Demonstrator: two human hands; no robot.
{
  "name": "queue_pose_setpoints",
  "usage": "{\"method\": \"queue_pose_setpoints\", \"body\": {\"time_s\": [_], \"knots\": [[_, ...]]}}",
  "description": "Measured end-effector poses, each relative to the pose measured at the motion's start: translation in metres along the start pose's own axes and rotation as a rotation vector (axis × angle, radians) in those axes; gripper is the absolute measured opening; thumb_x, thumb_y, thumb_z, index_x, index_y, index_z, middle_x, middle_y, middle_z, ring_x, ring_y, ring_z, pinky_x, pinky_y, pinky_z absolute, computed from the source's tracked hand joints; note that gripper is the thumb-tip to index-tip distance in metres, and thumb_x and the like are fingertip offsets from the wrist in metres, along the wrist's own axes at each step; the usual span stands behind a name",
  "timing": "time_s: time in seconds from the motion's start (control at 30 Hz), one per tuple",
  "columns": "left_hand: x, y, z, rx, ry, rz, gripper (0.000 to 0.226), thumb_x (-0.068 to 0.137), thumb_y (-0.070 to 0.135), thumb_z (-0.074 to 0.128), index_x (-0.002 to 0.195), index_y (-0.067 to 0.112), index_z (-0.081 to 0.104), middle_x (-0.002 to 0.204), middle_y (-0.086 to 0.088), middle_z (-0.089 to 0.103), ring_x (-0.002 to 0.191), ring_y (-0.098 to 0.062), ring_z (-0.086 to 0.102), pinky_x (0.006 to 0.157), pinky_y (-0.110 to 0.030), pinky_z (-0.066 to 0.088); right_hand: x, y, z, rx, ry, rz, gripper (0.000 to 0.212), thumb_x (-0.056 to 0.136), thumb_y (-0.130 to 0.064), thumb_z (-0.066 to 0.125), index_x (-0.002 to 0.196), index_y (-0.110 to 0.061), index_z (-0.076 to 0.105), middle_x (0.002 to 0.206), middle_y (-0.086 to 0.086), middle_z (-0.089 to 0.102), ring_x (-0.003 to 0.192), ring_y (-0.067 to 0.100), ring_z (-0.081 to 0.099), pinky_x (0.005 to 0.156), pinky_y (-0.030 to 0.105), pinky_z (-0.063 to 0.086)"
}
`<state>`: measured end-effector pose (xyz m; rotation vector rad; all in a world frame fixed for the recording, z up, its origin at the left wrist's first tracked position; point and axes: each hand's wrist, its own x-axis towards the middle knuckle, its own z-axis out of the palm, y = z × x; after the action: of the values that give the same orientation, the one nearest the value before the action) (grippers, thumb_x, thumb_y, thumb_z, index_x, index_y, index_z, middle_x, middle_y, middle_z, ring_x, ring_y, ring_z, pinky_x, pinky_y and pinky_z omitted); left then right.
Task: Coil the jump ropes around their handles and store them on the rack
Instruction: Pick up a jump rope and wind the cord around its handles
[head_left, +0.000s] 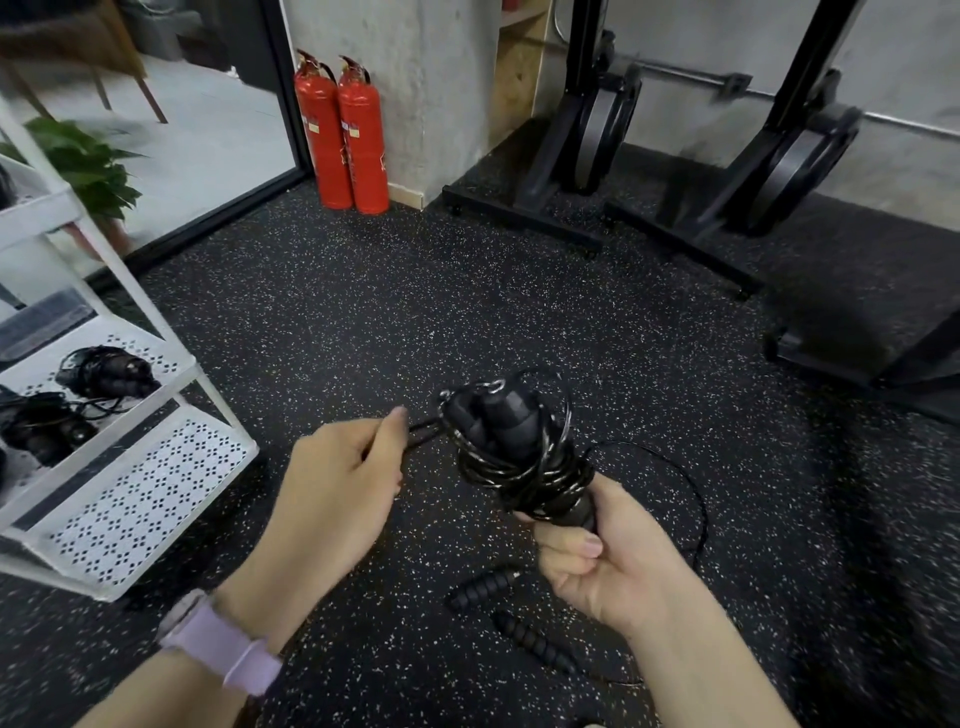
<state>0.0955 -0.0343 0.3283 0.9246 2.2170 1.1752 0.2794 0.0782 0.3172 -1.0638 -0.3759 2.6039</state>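
Right hand (597, 561) gripped upright paired handles (506, 426); left hand (337, 488) pinched rope tail (423, 431) leftward; rack (130, 467) nearer left.

Even, soft indoor light here, fairly bright, with extra daylight spilling in through the doorway at upper left and washing out the pale floor (208, 130) beyond. Shadows are faint and diffuse. Small glints on the red fire extinguishers (343, 135). Wide-angle bend curves the white rack (130, 415) and the black frames (675, 130) at the edges. The right and lower borders smear with motion blur; the centre stays sharper.
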Motion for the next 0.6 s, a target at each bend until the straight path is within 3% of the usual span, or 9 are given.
{"method": "queue_pose_setpoints", "body": {"time_s": [0.07,0.1,0.17,0.23,0.3,0.37,0.43,0.53,0.6], "knots": [[0.002,-0.005,-0.001,0.112,-0.093,-0.022,0.060,0.102,0.054,0.039,0.072,0.011,0.068,0.050,0.000,0.058,0.044,-0.008,0.042,0.043,-0.022,0.034,-0.003,-0.006,-0.005,-0.150,0.044,-0.006,0.031,0.090,-0.011,0.047,0.062,-0.007,0.061,0.059,0.004,0.046,0.028,0.004,0.028,0.028,0.016,0.017],[0.002,-0.008,0.000,0.109,-0.186,-0.048,0.062,0.102,0.057,0.035,0.077,0.013,0.071,0.055,0.005,0.062,0.049,-0.006,0.049,0.051,-0.023,0.043,-0.003,-0.005,-0.006,-0.231,0.060,0.000,0.043,0.096,-0.008,0.043,0.059,-0.010,0.064,0.056,0.004,0.049,0.029,0.004,0.027,0.029,0.016,0.016],[0.004,-0.006,0.000,-0.137,-0.382,-0.128,0.062,0.101,0.064,0.030,0.095,0.023,0.075,0.084,0.015,0.076,0.077,0.002,0.068,0.087,-0.026,0.048,-0.004,0.000,-0.005,-0.362,0.065,0.024,0.054,0.103,-0.007,0.038,0.057,-0.014,0.065,0.053,0.002,0.049,0.030,0.005,0.027,0.031,0.016,0.015],[0.010,-0.002,-0.004,-0.484,-0.462,-0.287,0.065,0.093,0.075,0.031,0.116,0.028,0.069,0.111,0.012,0.077,0.108,-0.006,0.068,0.099,-0.036,0.040,-0.003,0.003,-0.006,-0.440,0.049,0.054,0.045,0.104,-0.008,0.041,0.066,-0.012,0.066,0.055,0.004,0.049,0.031,0.005,0.027,0.031,0.017,0.015],[0.020,-0.003,-0.009,-0.667,-0.418,-0.436,0.072,0.086,0.077,0.042,0.133,0.025,0.060,0.124,0.001,0.074,0.115,-0.021,0.068,0.096,-0.042,0.046,-0.001,0.003,-0.007,-0.562,0.060,0.062,0.030,0.106,-0.011,0.044,0.085,-0.009,0.066,0.060,0.006,0.051,0.032,0.006,0.027,0.032,0.018,0.015],[0.025,-0.004,-0.011,-0.828,-0.334,-0.477,0.061,0.089,0.051,0.062,0.139,0.017,0.053,0.129,-0.009,0.070,0.109,-0.031,0.073,0.087,-0.047,0.058,0.002,0.006,-0.010,-0.800,0.165,0.024,0.025,0.109,-0.020,0.046,0.097,-0.006,0.063,0.059,0.003,0.053,0.033,0.009,0.031,0.033,0.020,0.018],[0.025,-0.004,-0.009,-0.988,-0.220,-0.501,0.042,0.093,0.019,0.066,0.133,0.013,0.057,0.124,-0.013,0.071,0.095,-0.026,0.077,0.075,-0.039,0.064,0.008,0.010,-0.014,-1.089,0.368,-0.058,0.031,0.108,-0.030,0.048,0.104,-0.004,0.063,0.059,0.001,0.051,0.032,0.011,0.039,0.035,0.020,0.026],[0.023,-0.004,-0.005,-1.155,-0.126,-0.516,0.023,0.105,0.010,0.049,0.122,0.013,0.064,0.090,-0.001,0.069,0.049,-0.003,0.053,0.044,-0.017,0.048,0.015,0.013,-0.015,-1.310,0.561,-0.191,0.034,0.108,-0.037,0.045,0.098,-0.012,0.065,0.068,0.001,0.059,0.036,0.013,0.057,0.042,0.022,0.043],[0.022,-0.002,-0.005,-1.261,-0.154,-0.479,0.022,0.108,0.016,0.043,0.114,0.013,0.064,0.075,0.005,0.054,0.040,-0.002,0.032,0.035,-0.014,0.030,0.020,0.010,-0.017,-1.358,0.632,-0.312,0.037,0.109,-0.036,0.042,0.091,-0.011,0.063,0.076,0.005,0.063,0.056,0.022,0.068,0.052,0.030,0.050]]}}
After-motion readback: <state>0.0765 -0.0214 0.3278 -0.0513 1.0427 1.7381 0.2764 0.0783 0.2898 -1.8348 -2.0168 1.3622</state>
